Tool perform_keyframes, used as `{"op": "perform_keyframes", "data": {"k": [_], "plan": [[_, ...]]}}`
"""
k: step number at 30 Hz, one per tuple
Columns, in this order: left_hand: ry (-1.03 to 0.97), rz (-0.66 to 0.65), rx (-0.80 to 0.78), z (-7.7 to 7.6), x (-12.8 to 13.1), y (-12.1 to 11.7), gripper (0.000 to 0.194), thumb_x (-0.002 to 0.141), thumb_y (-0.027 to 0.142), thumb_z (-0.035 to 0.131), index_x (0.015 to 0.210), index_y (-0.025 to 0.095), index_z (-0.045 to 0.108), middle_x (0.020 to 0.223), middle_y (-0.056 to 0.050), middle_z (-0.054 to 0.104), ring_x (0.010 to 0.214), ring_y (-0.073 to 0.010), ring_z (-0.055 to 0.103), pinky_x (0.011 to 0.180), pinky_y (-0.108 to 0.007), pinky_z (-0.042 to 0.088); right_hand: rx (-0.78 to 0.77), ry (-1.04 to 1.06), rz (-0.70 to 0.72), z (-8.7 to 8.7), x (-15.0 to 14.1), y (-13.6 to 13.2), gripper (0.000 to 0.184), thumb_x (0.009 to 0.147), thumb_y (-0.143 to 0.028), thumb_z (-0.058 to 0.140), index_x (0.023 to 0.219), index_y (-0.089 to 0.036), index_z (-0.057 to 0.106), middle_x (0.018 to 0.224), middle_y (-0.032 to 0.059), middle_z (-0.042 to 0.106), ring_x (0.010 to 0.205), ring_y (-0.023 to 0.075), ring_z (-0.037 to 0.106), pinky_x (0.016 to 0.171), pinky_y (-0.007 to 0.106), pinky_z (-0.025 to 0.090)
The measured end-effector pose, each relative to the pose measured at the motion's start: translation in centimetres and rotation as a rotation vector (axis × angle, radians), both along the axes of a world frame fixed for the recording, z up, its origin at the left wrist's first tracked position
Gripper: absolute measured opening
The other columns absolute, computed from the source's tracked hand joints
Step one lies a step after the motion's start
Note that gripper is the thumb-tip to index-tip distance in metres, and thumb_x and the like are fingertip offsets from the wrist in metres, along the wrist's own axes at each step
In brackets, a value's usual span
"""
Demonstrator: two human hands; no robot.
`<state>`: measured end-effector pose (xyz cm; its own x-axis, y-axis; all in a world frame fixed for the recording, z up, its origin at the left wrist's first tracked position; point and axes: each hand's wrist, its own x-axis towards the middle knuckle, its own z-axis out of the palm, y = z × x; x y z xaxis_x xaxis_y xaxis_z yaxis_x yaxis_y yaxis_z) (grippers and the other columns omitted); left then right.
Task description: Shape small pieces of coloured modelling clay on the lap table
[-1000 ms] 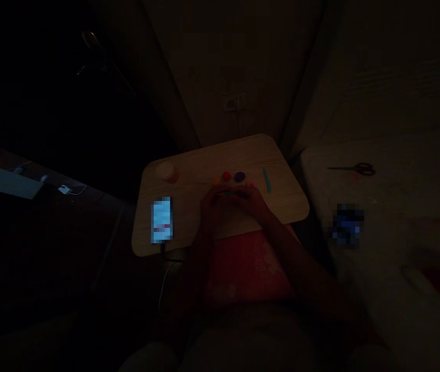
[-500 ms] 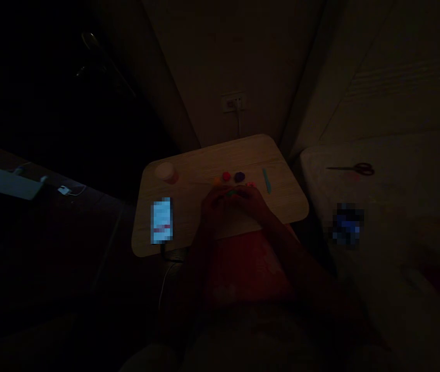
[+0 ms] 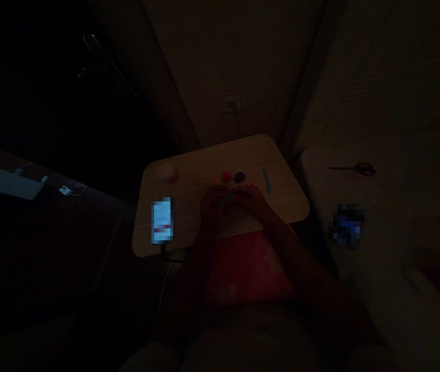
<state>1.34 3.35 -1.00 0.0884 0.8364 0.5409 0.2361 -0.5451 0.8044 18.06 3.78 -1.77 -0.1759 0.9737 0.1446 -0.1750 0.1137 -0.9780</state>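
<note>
The room is very dark. My left hand (image 3: 213, 204) and my right hand (image 3: 251, 199) meet over a small wooden table (image 3: 204, 160), fingers curled together round a small green lump (image 3: 230, 195). Just beyond the hands lie a red ball (image 3: 226, 176), a purple ball (image 3: 239, 177) and a small orange piece (image 3: 217, 181). A thin teal stick (image 3: 267, 181) lies to the right of them.
A lit phone (image 3: 161, 220) with a cable lies at the table's near left. A pale round tub (image 3: 166, 171) stands at the far left. Scissors (image 3: 354, 168) lie on the bed to the right. A wall socket (image 3: 233, 102) is behind the table.
Both hands stay together over the table, fingers shifting slightly round the green lump. Nothing else has moved.
</note>
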Motion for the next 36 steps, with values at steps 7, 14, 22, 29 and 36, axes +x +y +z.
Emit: {"op": "perform_keyframes", "data": {"k": [7, 14, 22, 29, 36], "plan": [[-0.010, -0.021, -0.039, 0.05, 0.23, -0.02, 0.017, 0.083, 0.028, 0.076, 0.099, 0.021, 0.074, 0.109, -0.008, 0.070, 0.106, -0.0220, 0.066, 0.094, -0.038, 0.055, 0.071, -0.110, -0.090, 0.02, 0.17, 0.15, 0.027, 0.078, -0.044, 0.077, 0.095, -0.024, 0.082, 0.095, 0.0053, 0.080, 0.085, 0.0221, 0.073, 0.079, 0.033, 0.056], [0.048, -0.080, -0.043, -0.17, 0.17, 0.09, 0.025, 0.084, 0.028, 0.075, 0.108, 0.022, 0.073, 0.114, -0.009, 0.071, 0.111, -0.0232, 0.066, 0.099, -0.041, 0.054, 0.153, -0.285, -0.188, -0.35, 0.38, 0.09, 0.022, 0.081, -0.040, 0.074, 0.094, -0.025, 0.082, 0.092, 0.0051, 0.080, 0.082, 0.0212, 0.071, 0.085, 0.035, 0.051], [0.113, -0.097, -0.031, -0.24, 0.55, -0.14, 0.032, 0.086, 0.028, 0.074, 0.117, 0.024, 0.071, 0.119, -0.009, 0.071, 0.113, -0.0232, 0.066, 0.102, -0.042, 0.053, 0.128, -0.259, -0.153, -0.11, 0.39, 0.18, 0.027, 0.082, -0.046, 0.070, 0.085, -0.021, 0.082, 0.082, 0.0040, 0.079, 0.074, 0.0191, 0.067, 0.080, 0.033, 0.049], [0.058, -0.070, -0.054, 0.07, 0.29, -0.07, 0.026, 0.083, 0.029, 0.076, 0.109, 0.025, 0.074, 0.112, -0.007, 0.071, 0.107, -0.0224, 0.066, 0.094, -0.038, 0.055, 0.046, -0.186, -0.090, 0.19, 0.39, 0.12, 0.044, 0.084, -0.062, 0.066, 0.078, -0.021, 0.079, 0.074, 0.0054, 0.075, 0.074, 0.0210, 0.065, 0.072, 0.033, 0.051], [0.053, 0.002, -0.073, 0.47, 0.24, -0.34, 0.017, 0.084, 0.025, 0.074, 0.101, 0.022, 0.077, 0.106, -0.007, 0.074, 0.102, -0.0220, 0.068, 0.094, -0.039, 0.055, 0.047, -0.160, -0.029, 0.55, 0.27, -0.07, 0.038, 0.081, -0.056, 0.070, 0.091, -0.021, 0.080, 0.091, 0.0083, 0.078, 0.084, 0.0230, 0.070, 0.078, 0.035, 0.053]]}}
